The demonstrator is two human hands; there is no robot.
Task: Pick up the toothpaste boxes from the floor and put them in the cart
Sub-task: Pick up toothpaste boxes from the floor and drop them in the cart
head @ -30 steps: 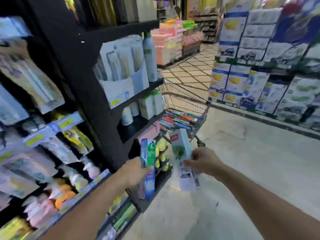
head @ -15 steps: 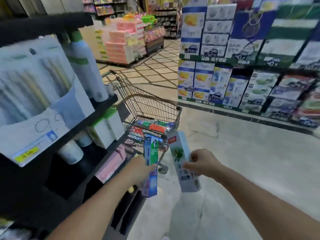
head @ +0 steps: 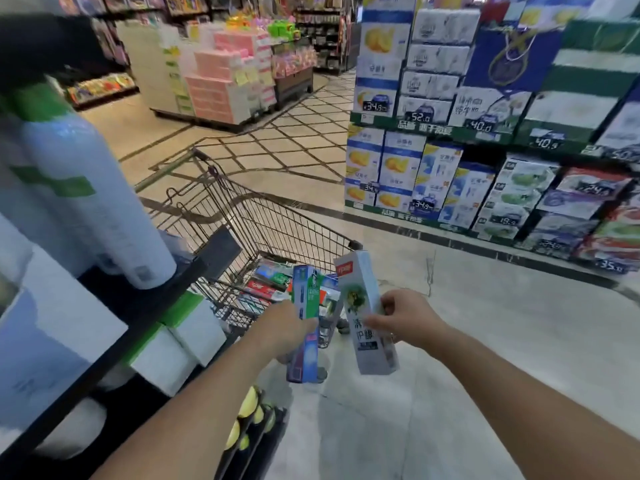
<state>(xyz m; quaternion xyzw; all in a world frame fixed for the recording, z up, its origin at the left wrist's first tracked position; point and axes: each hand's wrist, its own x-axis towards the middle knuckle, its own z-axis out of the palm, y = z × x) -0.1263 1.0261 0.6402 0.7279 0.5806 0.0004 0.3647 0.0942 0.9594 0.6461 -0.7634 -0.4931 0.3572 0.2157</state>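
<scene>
My left hand [head: 284, 329] grips a green and blue toothpaste box [head: 306, 306] upright, just in front of the near end of the wire cart [head: 277, 223]. My right hand [head: 407, 318] holds a white toothpaste box [head: 363, 299] with a green picture, tilted, to the right of the first one. Several toothpaste boxes [head: 273, 284], red and green, lie on the cart's floor. Both held boxes hang over the floor at the cart's near edge.
A black shelf unit [head: 145, 306] with white and green bottles and packs stands close on my left, next to the cart. Stacked cartons [head: 485, 150] with price tags fill the right side. Pink boxes [head: 221, 81] stand on a pallet far ahead. Pale floor [head: 485, 341] spreads to the right.
The view has moved forward and turned right, so the cart is nearer and larger. Both hands with their boxes have come close to the cart's near end.
</scene>
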